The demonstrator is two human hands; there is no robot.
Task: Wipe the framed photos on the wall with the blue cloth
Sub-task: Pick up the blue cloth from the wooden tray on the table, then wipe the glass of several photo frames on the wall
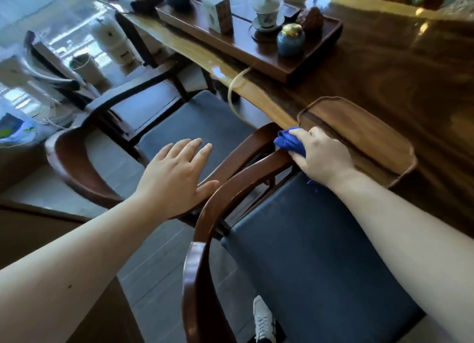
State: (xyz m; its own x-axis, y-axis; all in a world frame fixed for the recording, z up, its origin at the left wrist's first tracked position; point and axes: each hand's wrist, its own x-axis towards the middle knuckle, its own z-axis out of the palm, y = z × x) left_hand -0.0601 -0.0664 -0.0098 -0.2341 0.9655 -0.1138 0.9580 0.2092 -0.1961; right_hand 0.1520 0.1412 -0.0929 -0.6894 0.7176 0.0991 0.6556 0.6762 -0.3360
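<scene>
A bunched blue cloth (289, 142) lies at the near edge of the wooden table, beside a shallow wooden tray (379, 140). My right hand (320, 155) is closed around the cloth, fingers over its right side. My left hand (177, 176) hovers flat with fingers spread above the armrests of two wooden chairs, holding nothing. No wall or framed photos are in view.
Two wooden armchairs with dark blue seats (320, 253) (200, 127) stand against the table (410, 73). A long tea tray (261, 58) with a lidded cup, a blue jar and small boxes sits further back. My white shoe (263, 319) is on the grey floor.
</scene>
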